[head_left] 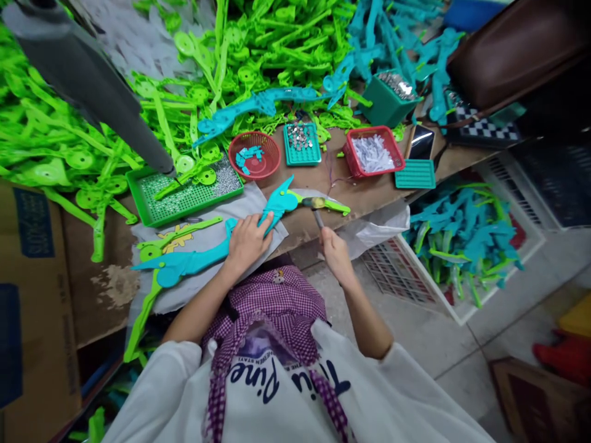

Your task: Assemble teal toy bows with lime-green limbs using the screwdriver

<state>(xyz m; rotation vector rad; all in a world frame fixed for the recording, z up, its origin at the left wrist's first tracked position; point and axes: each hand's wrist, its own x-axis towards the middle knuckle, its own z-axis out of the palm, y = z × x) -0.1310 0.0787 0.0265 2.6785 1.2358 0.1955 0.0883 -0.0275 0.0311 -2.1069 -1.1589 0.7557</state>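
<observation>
A long blue plastic piece (198,261) with green arms (146,307) lies across a grey cloth on the workbench. My left hand (249,242) rests on its middle, with the fingers over the blue plastic near the right end. In my right hand (336,253) is a small hammer (317,213), its handle wrapped by my fingers. The hammer's head is over the green arm (338,207) at the piece's right end; whether they touch I cannot tell.
Behind stand a green tray (180,206), a red round basket (255,175), a blue-green tray (303,162) and a red basket (375,170). Green parts (286,49) pile up at the back. A crate (443,301) of parts is at the right.
</observation>
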